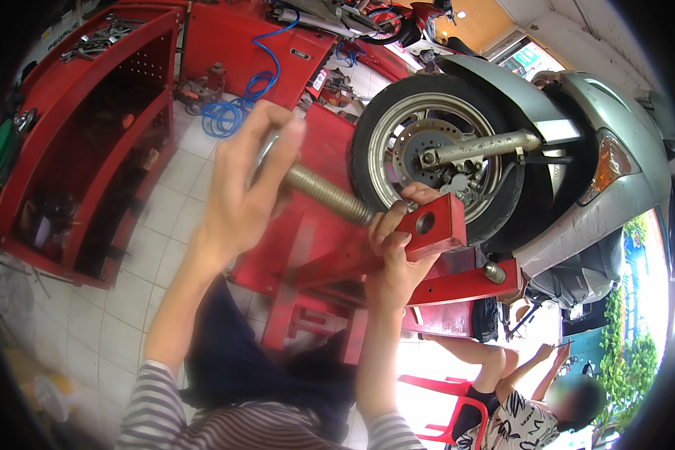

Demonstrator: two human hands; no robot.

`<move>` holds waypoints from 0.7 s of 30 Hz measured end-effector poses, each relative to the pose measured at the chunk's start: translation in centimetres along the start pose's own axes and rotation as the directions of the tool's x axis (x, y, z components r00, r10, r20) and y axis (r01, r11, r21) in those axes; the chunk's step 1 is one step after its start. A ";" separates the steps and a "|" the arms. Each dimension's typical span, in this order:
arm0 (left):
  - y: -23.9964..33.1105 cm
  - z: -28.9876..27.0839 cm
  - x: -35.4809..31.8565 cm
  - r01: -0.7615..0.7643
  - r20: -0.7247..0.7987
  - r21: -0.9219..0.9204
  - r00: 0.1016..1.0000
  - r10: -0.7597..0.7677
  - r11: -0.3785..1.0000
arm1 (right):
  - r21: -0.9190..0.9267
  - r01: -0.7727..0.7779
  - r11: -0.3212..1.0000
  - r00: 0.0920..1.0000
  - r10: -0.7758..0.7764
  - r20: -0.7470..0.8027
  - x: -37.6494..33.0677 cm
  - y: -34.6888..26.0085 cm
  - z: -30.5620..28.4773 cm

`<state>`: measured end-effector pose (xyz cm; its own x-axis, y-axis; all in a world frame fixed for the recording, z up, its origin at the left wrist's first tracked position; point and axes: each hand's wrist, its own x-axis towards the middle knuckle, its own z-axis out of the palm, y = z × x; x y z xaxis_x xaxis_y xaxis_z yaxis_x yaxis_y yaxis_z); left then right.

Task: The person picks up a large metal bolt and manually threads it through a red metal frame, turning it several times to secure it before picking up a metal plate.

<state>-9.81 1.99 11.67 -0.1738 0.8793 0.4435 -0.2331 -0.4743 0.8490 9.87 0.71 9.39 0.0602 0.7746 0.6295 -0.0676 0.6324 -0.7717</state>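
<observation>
My left hand is closed around the head end of a thick threaded screw, where a shiny metal edge shows between the fingers. The screw slants down to the right, and its far end reaches the fingers of my right hand. That hand is wrapped around a red metal block with a round threaded hole in its face. Fingers hide whether the screw enters the block. Lower right, a second red bar carries a short threaded stub.
Behind the red frame stands a motorcycle wheel with a silver scooter body. A red tool cabinet is at left, near a coiled blue hose. Another person sits on a red chair at lower right.
</observation>
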 end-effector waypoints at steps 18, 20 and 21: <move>0.7 3.7 0.1 -0.172 0.100 0.080 0.981 0.163 0.982 | -0.141 0.187 0.972 0.982 -0.185 0.028 0.3 0.8 0.0; 0.4 3.9 0.1 -0.265 0.120 0.145 0.961 0.249 0.953 | -0.138 0.122 0.983 0.992 -0.120 0.023 -0.1 0.3 0.1; 0.5 3.9 0.3 -0.302 0.133 0.156 0.950 0.283 0.941 | -0.142 0.104 0.984 0.995 -0.102 0.022 -0.1 0.1 0.2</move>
<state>-6.22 2.18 13.37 -0.1036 0.7070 0.6996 -0.0175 -0.7045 0.7095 9.66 0.69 9.21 0.0450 0.7063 0.7064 0.0814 0.7022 -0.7073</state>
